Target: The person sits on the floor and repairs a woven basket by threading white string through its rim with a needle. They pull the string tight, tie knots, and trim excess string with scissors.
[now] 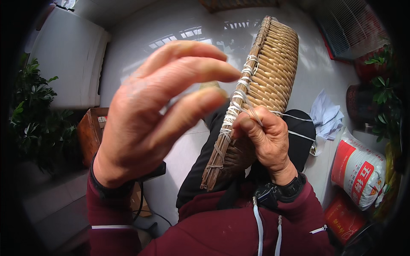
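A woven straw basket-like piece (pixel 275 64) rests on edge across my lap, its far end tilted up to the right. Along its left edge runs a bundle of thin brown sticks (pixel 212 167), bound with turns of white cord (pixel 231 114). My right hand (pixel 270 138) is closed in a pinch on the white cord beside this edge, where a loop stands up. Raised to the left of the edge is my left hand (pixel 149 106), fingers curved and apart, holding nothing. More cord trails right, over my dark-trousered knee (pixel 299 145).
Crumpled white-blue cloth or paper (pixel 325 115) and a red-and-white sack (pixel 358 168) lie on the right. A red box (pixel 345 217) stands below the sack. At left are leafy plants (pixel 32 106), a white cabinet (pixel 70 57) and a brown wooden box (pixel 89 132).
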`<act>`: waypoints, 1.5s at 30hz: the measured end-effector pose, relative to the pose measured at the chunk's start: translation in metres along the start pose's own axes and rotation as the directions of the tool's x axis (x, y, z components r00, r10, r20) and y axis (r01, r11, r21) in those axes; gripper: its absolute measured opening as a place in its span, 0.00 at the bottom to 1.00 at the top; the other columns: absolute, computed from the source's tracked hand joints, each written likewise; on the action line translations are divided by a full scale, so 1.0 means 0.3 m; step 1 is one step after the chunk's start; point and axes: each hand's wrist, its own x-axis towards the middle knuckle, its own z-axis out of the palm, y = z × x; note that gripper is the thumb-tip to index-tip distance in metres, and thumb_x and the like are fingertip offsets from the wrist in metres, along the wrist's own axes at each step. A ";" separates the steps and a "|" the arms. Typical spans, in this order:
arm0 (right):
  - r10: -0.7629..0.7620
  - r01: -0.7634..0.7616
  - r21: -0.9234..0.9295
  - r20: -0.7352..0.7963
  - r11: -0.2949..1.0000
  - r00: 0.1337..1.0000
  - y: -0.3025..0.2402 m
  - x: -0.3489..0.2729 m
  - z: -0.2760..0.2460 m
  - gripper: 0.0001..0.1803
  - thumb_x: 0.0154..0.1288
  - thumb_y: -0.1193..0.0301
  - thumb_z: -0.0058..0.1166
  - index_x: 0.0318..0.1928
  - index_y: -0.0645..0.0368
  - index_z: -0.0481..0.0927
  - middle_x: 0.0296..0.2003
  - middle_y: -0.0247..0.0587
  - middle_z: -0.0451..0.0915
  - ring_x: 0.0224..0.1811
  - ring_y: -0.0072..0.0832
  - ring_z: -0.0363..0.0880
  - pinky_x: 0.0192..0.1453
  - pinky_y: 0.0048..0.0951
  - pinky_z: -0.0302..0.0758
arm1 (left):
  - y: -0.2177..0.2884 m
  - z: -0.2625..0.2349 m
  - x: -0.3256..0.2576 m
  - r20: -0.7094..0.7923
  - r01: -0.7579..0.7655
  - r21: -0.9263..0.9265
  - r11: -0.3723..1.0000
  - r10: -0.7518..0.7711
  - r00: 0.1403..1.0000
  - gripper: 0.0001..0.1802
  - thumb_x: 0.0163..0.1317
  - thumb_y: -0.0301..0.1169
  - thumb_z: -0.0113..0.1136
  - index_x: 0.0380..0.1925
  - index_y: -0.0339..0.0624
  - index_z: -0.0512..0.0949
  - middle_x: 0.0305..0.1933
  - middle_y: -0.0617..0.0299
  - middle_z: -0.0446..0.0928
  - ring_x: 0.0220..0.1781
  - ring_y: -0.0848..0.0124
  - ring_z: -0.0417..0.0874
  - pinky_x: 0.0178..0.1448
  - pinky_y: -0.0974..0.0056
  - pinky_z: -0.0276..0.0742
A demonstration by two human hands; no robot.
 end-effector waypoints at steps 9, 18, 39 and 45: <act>0.039 -0.039 0.017 -0.022 0.999 0.999 0.003 0.001 0.017 0.10 0.73 0.70 0.53 0.36 0.65 0.80 0.26 0.33 0.77 0.28 0.16 0.75 0.34 0.20 0.72 | -0.166 0.279 -0.369 0.430 0.531 -0.834 0.150 -0.426 0.796 0.26 0.71 0.26 0.53 0.68 0.36 0.62 0.66 0.56 0.69 0.63 0.70 0.74 0.66 0.63 0.70; 0.027 -0.026 0.031 -0.051 0.999 0.998 -0.002 0.000 0.019 0.10 0.72 0.70 0.54 0.36 0.65 0.80 0.26 0.32 0.76 0.28 0.16 0.74 0.35 0.19 0.72 | -0.155 0.318 -0.326 0.427 0.562 -0.823 0.084 -0.561 0.709 0.08 0.69 0.26 0.58 0.44 0.33 0.79 0.39 0.66 0.81 0.39 0.80 0.80 0.45 0.73 0.78; 0.194 -0.195 0.053 0.032 0.979 0.981 -0.047 0.017 -0.020 0.12 0.73 0.68 0.53 0.36 0.65 0.80 0.28 0.30 0.77 0.31 0.15 0.78 0.38 0.18 0.75 | -0.573 -0.300 -0.466 -0.189 -0.463 -0.867 -0.185 -0.737 0.649 0.06 0.74 0.25 0.46 0.43 0.35 0.72 0.35 0.59 0.75 0.27 0.76 0.73 0.31 0.72 0.75; 0.230 -0.244 0.143 0.108 0.959 0.967 -0.033 0.042 -0.036 0.13 0.74 0.67 0.51 0.37 0.64 0.80 0.27 0.30 0.79 0.31 0.14 0.78 0.40 0.19 0.75 | -0.533 -0.156 -0.344 -0.224 0.634 -0.414 0.653 -0.748 0.625 0.22 0.68 0.27 0.57 0.61 0.44 0.67 0.33 0.65 0.77 0.19 0.88 0.61 0.21 0.81 0.56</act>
